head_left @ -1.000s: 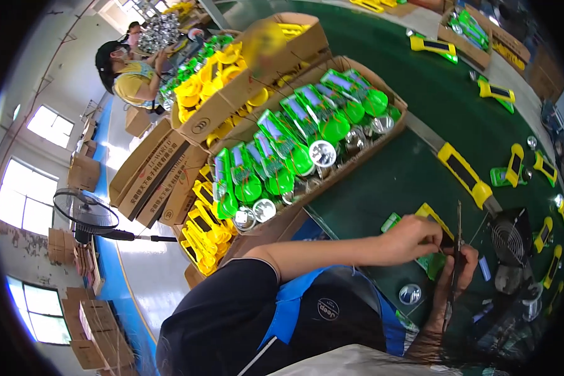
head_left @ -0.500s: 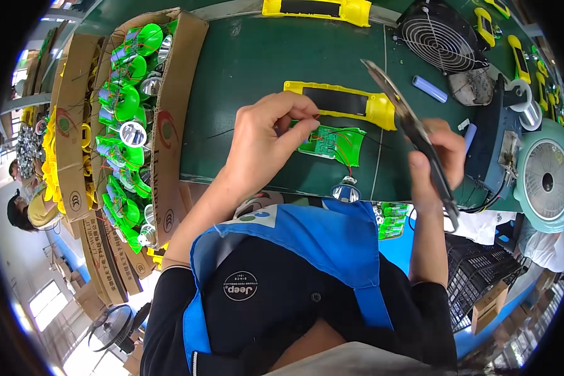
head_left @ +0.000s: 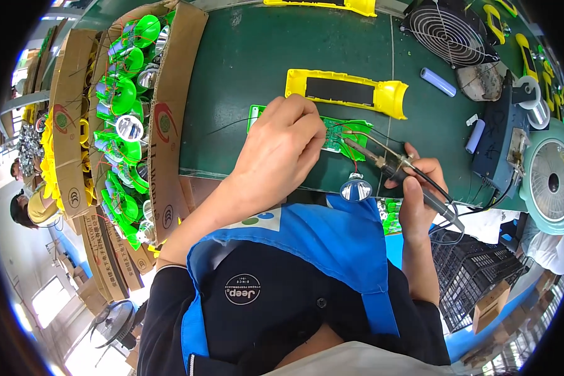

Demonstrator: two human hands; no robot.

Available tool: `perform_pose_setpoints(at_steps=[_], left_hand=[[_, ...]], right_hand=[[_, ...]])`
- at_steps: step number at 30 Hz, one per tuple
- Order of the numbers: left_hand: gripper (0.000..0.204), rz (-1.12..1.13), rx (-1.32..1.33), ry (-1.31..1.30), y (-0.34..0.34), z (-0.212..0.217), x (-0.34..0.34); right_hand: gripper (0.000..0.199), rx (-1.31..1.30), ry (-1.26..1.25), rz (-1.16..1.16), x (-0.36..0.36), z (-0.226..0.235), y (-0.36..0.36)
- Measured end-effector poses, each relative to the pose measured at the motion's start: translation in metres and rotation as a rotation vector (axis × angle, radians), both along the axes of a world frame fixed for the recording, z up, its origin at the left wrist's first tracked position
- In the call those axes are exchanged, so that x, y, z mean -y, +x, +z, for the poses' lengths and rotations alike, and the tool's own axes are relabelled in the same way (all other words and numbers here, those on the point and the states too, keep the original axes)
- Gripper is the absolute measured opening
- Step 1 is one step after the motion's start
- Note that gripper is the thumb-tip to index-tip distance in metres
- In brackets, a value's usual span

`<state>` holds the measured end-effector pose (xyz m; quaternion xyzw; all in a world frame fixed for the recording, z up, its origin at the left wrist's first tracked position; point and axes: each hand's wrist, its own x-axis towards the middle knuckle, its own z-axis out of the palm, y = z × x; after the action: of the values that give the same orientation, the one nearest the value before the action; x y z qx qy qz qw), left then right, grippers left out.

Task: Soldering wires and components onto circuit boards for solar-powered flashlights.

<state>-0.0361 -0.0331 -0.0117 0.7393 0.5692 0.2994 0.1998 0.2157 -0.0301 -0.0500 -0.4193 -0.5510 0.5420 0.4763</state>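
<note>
In my right hand [head_left: 420, 188] is a soldering iron [head_left: 398, 170] with a thin feed tube along it. The iron's tip reaches the right part of a green circuit board [head_left: 333, 139], which lies in a bright green housing [head_left: 358, 152] on the table. My left hand [head_left: 285, 138] covers the board's left side, its fingers pinched together; what they hold is hidden. Red wires run from the board to a shiny reflector cup [head_left: 356, 188] at the table's near edge. Just beyond the board lies a yellow casing half [head_left: 391, 99] with a black panel.
At left, a cardboard box [head_left: 185, 75] holds several green assemblies with reflectors. A black fan [head_left: 448, 34], a blue cylindrical cell [head_left: 438, 82], a soldering station [head_left: 492, 144] with a solder spool [head_left: 537, 113], and a pale green fan [head_left: 548, 182] stand at right.
My right hand has lowered and turned the soldering iron, bringing its tip to the board; the dark-handled scissors-like blur is gone. My left hand has shifted slightly right and down, over the board.
</note>
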Motion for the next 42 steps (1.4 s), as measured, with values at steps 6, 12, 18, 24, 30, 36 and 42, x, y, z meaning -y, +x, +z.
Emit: perform_pose_setpoints(at_steps=[6, 12, 18, 24, 30, 36, 42], left_hand=[[0.010, 0.015, -0.093, -0.087, 0.005, 0.008, -0.007], [0.010, 0.021, -0.113, -0.047, 0.007, 0.007, -0.006], [0.011, 0.008, -0.110, -0.051, 0.006, 0.007, -0.006], [0.011, -0.004, -0.143, -0.049, 0.007, 0.009, -0.006], [0.011, -0.006, -0.165, -0.061, 0.008, 0.011, -0.007], [0.011, -0.010, -0.178, -0.101, 0.009, 0.015, -0.009], [0.011, -0.012, -0.205, -0.107, 0.011, 0.017, -0.010]], right_hand=[[0.015, 0.083, 0.036, 0.051, -0.003, 0.003, -0.002], [0.014, 0.086, 0.020, 0.041, -0.002, 0.005, -0.003], [0.018, 0.129, 0.045, 0.053, -0.003, 0.006, -0.005], [0.021, 0.205, 0.248, 0.109, -0.008, 0.000, -0.002], [0.022, 0.198, 0.306, 0.145, -0.010, -0.004, 0.001], [0.031, 0.096, 0.127, -0.010, -0.006, -0.002, 0.002], [0.035, -0.006, 0.109, -0.004, -0.009, 0.005, 0.002]])
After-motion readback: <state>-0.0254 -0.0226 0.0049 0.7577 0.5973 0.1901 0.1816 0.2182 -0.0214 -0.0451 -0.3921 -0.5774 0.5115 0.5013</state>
